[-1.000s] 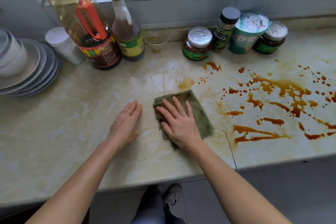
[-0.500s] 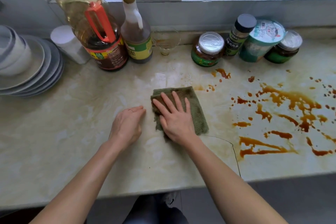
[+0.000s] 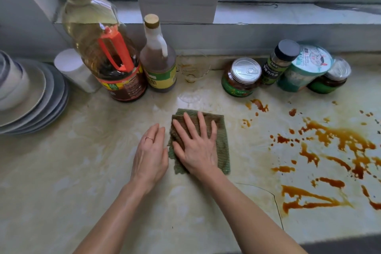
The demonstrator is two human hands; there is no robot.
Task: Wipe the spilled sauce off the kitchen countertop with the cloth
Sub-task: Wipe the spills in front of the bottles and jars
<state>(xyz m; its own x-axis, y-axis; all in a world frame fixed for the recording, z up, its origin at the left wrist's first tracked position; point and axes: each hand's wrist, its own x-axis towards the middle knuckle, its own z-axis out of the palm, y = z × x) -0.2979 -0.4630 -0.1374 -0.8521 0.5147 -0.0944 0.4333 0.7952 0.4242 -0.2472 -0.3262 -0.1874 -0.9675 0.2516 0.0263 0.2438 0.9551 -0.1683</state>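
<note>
Head view: right hand [image 3: 195, 146] flat (fingers spread) on cloth [image 3: 220, 150]

Plates [image 3: 51, 93], oil bottle [image 3: 97, 47], jar [image 3: 241, 76], perhaps a glass [image 3: 193, 70].

1. your cloth [image 3: 221, 142]: green, ribbed stripes, brown-stained patch
2. sauce [image 3: 338, 138]: orange-brown splatter
3. countertop [image 3: 61, 181]: cream, beige marbling
4. oil bottle [image 3: 97, 33]: red handle, red-yellow label
5. jar [image 3: 240, 80]: green label, silver lid

Ribbed cloth [image 3: 220, 140]; glossy marbled countertop [image 3: 61, 181]
</note>
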